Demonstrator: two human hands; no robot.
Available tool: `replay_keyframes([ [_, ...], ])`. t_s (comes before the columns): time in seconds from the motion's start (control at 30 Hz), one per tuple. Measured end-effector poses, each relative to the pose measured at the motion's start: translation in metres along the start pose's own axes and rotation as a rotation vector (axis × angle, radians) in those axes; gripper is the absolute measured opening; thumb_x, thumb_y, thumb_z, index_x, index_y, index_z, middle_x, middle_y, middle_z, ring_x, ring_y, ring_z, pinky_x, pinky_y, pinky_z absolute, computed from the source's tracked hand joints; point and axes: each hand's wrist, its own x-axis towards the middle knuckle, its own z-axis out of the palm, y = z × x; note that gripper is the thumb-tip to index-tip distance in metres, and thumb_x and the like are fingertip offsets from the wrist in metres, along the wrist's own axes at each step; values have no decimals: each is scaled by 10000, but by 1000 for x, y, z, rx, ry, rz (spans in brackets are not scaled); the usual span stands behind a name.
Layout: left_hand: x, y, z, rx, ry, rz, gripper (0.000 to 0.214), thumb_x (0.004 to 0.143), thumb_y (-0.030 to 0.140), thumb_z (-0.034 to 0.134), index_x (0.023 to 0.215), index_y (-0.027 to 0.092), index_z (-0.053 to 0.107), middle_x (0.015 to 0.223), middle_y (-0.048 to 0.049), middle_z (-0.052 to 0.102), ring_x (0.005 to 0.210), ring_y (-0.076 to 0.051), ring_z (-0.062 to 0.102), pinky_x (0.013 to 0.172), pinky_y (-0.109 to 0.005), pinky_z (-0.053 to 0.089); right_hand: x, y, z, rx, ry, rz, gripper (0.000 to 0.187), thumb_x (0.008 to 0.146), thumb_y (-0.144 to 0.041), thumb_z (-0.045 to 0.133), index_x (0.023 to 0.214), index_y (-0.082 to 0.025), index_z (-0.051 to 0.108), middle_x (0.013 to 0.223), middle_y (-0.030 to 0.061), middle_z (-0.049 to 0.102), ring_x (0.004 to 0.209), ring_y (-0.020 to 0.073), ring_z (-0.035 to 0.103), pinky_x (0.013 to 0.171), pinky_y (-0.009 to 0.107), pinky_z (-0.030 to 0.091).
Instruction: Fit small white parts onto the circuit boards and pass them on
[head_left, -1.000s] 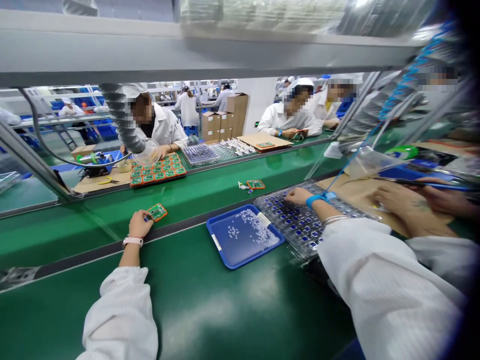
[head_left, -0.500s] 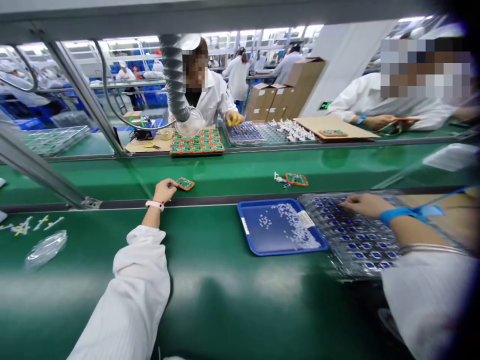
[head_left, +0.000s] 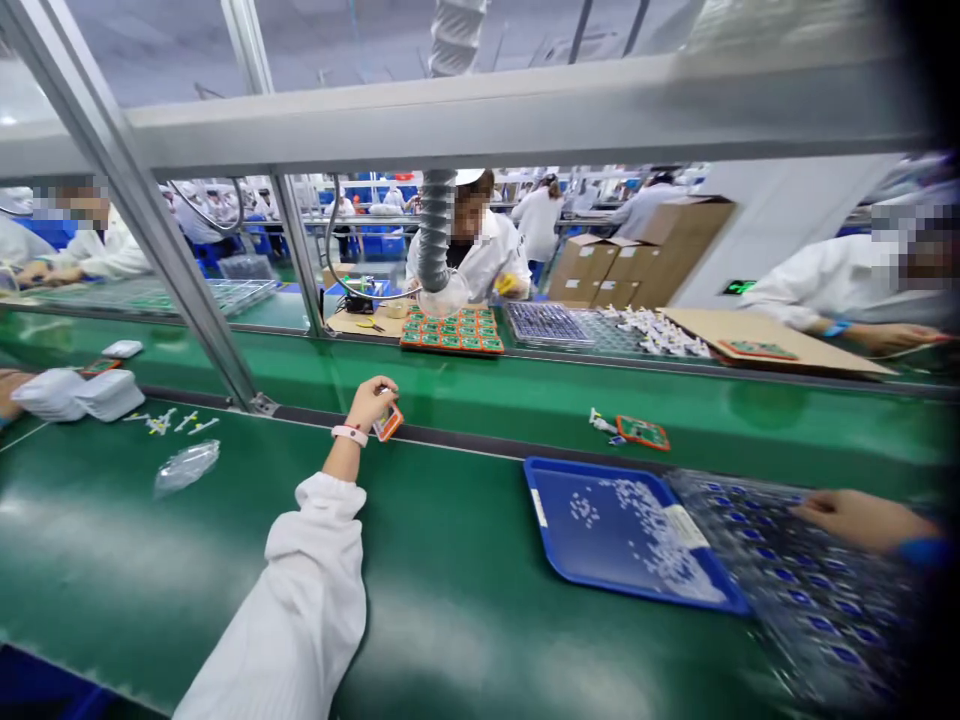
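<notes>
Closest to the camera, a white sleeve (head_left: 300,610) ran up from the bottom of the frame, left of centre, over the green bench (head_left: 442,620). At lower right lay a clear plastic tray (head_left: 795,590) set with rows of dark blue parts. The right hand (head_left: 862,518) was over it near the right edge, fingertips bunched towards the parts; I could not tell whether they had closed on one. Just left of this tray sat a blue tray (head_left: 600,555) scattered with small white bits, mostly along its right side.

Left of the frame's centre, the left hand (head_left: 371,403) had its thumb and fingers clamped on an orange-edged circuit board (head_left: 389,423), tilted, at the dark strip (head_left: 450,440) edging the bench. Further left lay a clear plastic packet (head_left: 187,467), some white-and-yellow pieces (head_left: 161,422) and white stacked items (head_left: 111,396), with another person's hand (head_left: 7,392) at the left edge.

Beyond the strip, on the green belt (head_left: 510,400), a second orange-edged board (head_left: 643,432) lay right of centre beside a white connector (head_left: 602,421).

Across the belt, in the upper middle, stood a block of boards (head_left: 450,328), a tray of dark parts (head_left: 547,324) and a heap of white connectors (head_left: 656,330). A white-coated person (head_left: 495,255) sat behind them, and cardboard boxes (head_left: 592,265) were stacked further back.
</notes>
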Motion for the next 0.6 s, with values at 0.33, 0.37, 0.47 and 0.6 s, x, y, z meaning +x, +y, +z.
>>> replay_keyframes([
  [0.33, -67, 58, 67, -108, -648, 89, 82, 631, 129, 500, 675, 132, 569, 697, -26, 616, 661, -123, 577, 635, -232, 448, -32, -136, -35, -297, -221, -216, 138, 667, -199, 693, 548, -153, 641, 631, 97, 647, 523, 120, 478, 629, 307, 358],
  [0.37, -74, 63, 76, -85, -758, 151, 101, 634, 111, 484, 677, 132, 572, 711, -23, 619, 682, -122, 574, 660, -232, 446, -42, -152, -30, -265, -195, -261, 122, 702, -231, 664, 619, -141, 660, 683, 101, 664, 560, 126, 500, 630, 295, 365],
  [0.47, -90, 68, 92, 71, -1028, 359, 168, 629, 67, 451, 702, 136, 587, 716, -2, 613, 672, -104, 540, 655, -212, 416, -76, -184, -1, -71, -142, -349, 211, 791, -302, 552, 815, -137, 680, 817, 80, 688, 689, 141, 571, 646, 251, 400],
  [0.6, -94, 48, 96, 417, -1023, 604, 260, 629, 6, 426, 744, 157, 603, 728, -8, 620, 684, -125, 530, 664, -244, 396, -119, -178, 60, -21, -343, -409, 133, 746, -197, 549, 692, -154, 663, 741, 44, 687, 684, 146, 593, 644, 233, 420],
])
